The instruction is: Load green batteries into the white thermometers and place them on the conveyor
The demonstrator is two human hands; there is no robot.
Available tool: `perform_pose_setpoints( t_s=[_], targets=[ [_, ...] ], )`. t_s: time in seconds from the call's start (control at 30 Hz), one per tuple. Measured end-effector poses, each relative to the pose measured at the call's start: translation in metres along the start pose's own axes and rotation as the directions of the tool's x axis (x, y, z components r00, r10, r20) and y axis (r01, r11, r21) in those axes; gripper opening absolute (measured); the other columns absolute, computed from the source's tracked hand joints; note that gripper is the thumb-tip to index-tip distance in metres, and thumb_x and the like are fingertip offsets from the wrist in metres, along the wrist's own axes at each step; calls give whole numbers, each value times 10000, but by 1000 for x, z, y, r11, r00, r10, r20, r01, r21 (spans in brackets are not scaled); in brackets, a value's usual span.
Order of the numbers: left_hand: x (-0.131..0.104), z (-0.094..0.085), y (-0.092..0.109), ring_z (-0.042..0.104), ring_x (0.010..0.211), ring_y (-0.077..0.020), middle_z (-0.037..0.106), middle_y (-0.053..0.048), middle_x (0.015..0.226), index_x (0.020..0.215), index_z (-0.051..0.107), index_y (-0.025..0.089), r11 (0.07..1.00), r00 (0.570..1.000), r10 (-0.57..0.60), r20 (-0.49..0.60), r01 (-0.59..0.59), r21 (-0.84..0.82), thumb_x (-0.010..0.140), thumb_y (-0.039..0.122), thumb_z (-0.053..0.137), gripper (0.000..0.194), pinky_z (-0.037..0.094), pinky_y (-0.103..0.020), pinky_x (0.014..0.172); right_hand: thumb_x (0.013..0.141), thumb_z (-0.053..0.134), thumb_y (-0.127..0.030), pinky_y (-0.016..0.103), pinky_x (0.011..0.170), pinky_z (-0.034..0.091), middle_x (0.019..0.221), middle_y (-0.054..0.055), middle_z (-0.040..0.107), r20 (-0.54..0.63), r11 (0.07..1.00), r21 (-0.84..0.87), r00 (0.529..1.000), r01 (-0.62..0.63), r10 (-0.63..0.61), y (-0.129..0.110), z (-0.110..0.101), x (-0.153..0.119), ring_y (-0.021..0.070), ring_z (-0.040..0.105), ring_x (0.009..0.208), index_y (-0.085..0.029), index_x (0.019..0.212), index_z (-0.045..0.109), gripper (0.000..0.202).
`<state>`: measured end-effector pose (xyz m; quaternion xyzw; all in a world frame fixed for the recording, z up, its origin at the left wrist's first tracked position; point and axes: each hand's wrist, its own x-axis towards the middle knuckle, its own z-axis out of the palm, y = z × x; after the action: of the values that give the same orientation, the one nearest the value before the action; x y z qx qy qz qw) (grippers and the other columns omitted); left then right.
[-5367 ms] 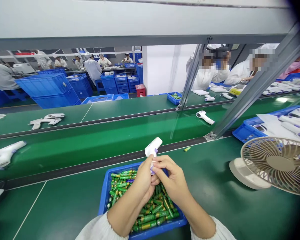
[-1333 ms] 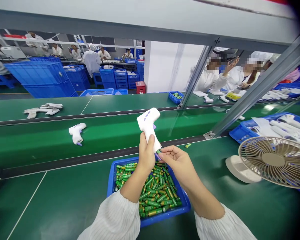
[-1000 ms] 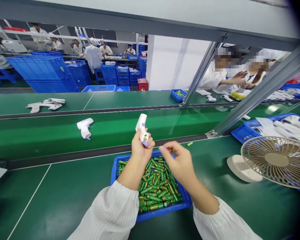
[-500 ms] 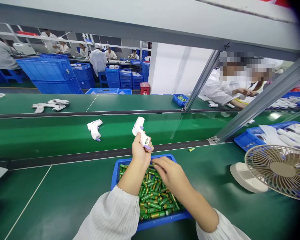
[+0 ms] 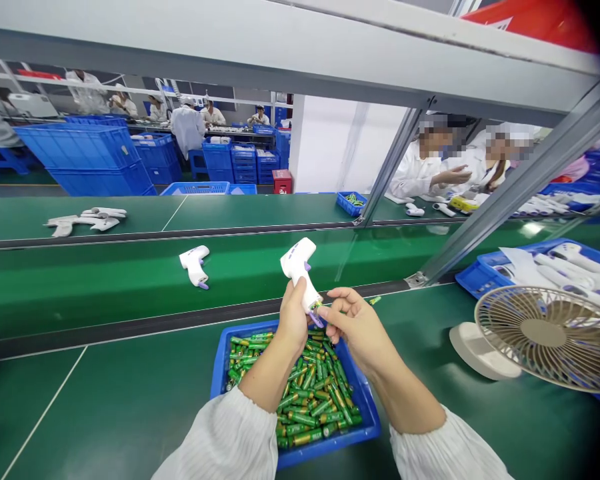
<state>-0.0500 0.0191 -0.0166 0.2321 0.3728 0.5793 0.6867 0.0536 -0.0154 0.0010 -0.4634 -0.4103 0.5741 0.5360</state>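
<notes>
My left hand (image 5: 293,317) is closed around the handle of a white gun-shaped device (image 5: 299,263) with purple parts, its head pointing up and away. At the open lower end of the handle, beside a purple flap, my right hand (image 5: 355,323) pinches a small green battery (image 5: 318,308), partly hidden by the fingers. Below both hands sits a blue bin (image 5: 370,413) full of green and gold batteries (image 5: 305,417). Another white device (image 5: 195,265) lies on the green belt to the left.
A beige fan (image 5: 545,333) stands at the right, before a blue bin (image 5: 473,273) of white devices. One loose battery (image 5: 375,300) lies past my right hand. Metal posts (image 5: 395,160) rise ahead. Co-workers (image 5: 425,163) sit across the line.
My right hand has come up from the battery bin to the device's handle end. The device has turned in my left hand and now shows its side. The view has shifted slightly.
</notes>
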Motion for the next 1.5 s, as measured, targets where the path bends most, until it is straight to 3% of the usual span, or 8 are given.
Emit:
perform_pose_setpoints(
  t_s=[0.2,0.4,0.5,0.8,0.93,1.07,1.33,1.5],
  targets=[
    [0,3,-4,356,369,-72,425,53,517,933,532,158,981,988,-147,45,152,-120,805,458,607,335,218,-186,362,711,763,-335,224,446,448,781,-37,576,-148,931,-187,928,313,-342,6,4,-1,99,557,533,-223,987,558,362],
    [3,2,2,269,334,-40,355,57,463,789,521,132,868,932,-326,156,361,-342,938,351,435,279,193,-149,332,758,746,-251,421,920,464,1124,69,645,237,516,-554,717,654,-655,14,1,-4,257,575,1078,-256,1099,634,359],
    [-1,5,2,228,312,-35,310,69,429,737,514,135,855,924,-349,154,381,-352,957,333,393,319,180,-146,321,871,613,-186,378,869,488,995,46,684,152,576,-537,743,616,-652,16,-1,4,209,627,960,-249,976,672,136],
    [-10,14,3,165,325,-48,256,86,427,686,457,171,935,968,-252,14,247,-254,954,316,368,318,142,-175,352,862,638,-277,375,822,534,1041,68,685,103,824,-275,867,496,-487,26,-1,16,207,662,907,-222,901,693,87],
    [-3,3,1,395,442,-107,462,19,571,801,512,183,978,985,70,-160,-36,206,854,345,561,177,267,-214,461,839,669,-328,413,906,506,1076,80,693,78,866,-250,900,434,-429,34,-5,14,234,644,1008,-208,871,711,131],
    [-1,-7,-2,562,689,-236,589,-58,735,1006,563,216,702,906,406,-120,-226,676,759,337,680,298,323,-277,629,815,686,-392,406,876,508,1040,88,708,-62,902,-288,933,322,-353,37,-15,15,242,649,963,-204,942,712,228],
    [-13,-9,-12,618,767,-306,659,-136,908,1257,510,224,398,909,412,62,-241,885,837,454,571,483,352,-313,686,780,705,-459,359,764,533,920,80,721,-230,943,-185,920,277,-316,41,-28,16,212,656,798,-188,914,712,302],
    [25,-6,5,592,708,-244,649,-91,806,1111,570,200,561,948,316,-29,-162,812,835,432,602,362,347,-280,634,796,658,-528,291,562,477,741,55,676,-531,931,-232,765,283,-365,69,-57,17,149,562,582,-152,843,683,380]
  ],
)
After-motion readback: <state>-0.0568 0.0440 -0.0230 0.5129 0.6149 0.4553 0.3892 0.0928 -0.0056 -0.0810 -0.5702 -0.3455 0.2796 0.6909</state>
